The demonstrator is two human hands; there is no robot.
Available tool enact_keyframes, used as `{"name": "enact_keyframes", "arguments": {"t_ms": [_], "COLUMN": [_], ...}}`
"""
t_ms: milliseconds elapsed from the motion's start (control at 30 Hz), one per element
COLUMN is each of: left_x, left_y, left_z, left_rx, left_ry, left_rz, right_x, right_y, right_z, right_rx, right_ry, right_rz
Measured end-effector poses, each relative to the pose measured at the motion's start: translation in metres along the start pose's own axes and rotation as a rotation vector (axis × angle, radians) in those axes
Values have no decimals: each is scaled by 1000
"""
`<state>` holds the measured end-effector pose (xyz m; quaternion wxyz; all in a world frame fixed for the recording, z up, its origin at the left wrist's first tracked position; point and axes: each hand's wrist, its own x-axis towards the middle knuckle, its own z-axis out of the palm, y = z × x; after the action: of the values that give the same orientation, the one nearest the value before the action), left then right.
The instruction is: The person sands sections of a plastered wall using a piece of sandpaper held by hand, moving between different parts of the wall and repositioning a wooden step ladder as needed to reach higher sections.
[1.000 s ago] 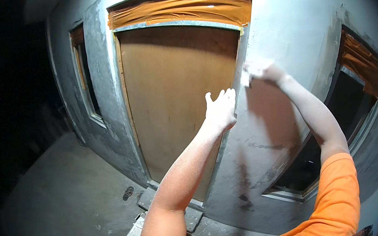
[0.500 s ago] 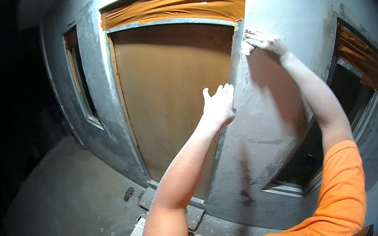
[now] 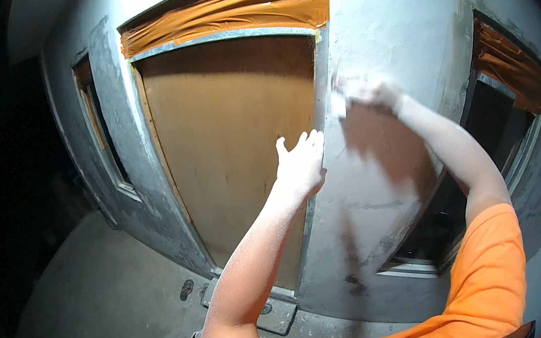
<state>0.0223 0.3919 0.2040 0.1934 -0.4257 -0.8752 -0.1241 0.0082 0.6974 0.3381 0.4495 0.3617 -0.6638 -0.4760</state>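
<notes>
Sliding lower along the grey wall in mid-frame, the right hand is gripping a pale sanding pad, while the left hand, fingers spread, is leaning on the door frame for balance.

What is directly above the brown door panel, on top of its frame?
A strip of orange tape or sheeting fills the opening above the grey metal frame bar over the brown door panel. Whatever lies behind that covering is hidden.
</notes>
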Motion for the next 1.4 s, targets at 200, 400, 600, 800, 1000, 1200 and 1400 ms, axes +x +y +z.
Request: {"name": "enact_keyframes", "arguments": {"t_ms": [200, 400, 600, 800, 1000, 1200, 1400], "left_x": [-2, 3, 2, 9, -5, -6, 1], "left_y": [-8, -9, -7, 1, 4, 4, -12], "left_z": [-3, -10, -5, 16, 3, 12, 37], "left_rx": [-45, -93, -49, -4, -74, -46, 80], "left_ry": [24, 141, 103, 141, 195, 161, 64], "left_rz": [-5, 4, -19, 43, 77, 101, 49], "right_x": [21, 36, 14, 10, -17, -24, -12], "right_y": [8, 64, -3, 44, -48, -58, -58], "right_z": [-32, -31, -26, -26, -31, -22, -30], "right_rx": [374, 62, 335, 68, 281, 54, 322], "right_ry": [-228, 80, -128, 62, -186, 29, -325], "right_rz": [-207, 583, -120, 585, 91, 626, -275]}}
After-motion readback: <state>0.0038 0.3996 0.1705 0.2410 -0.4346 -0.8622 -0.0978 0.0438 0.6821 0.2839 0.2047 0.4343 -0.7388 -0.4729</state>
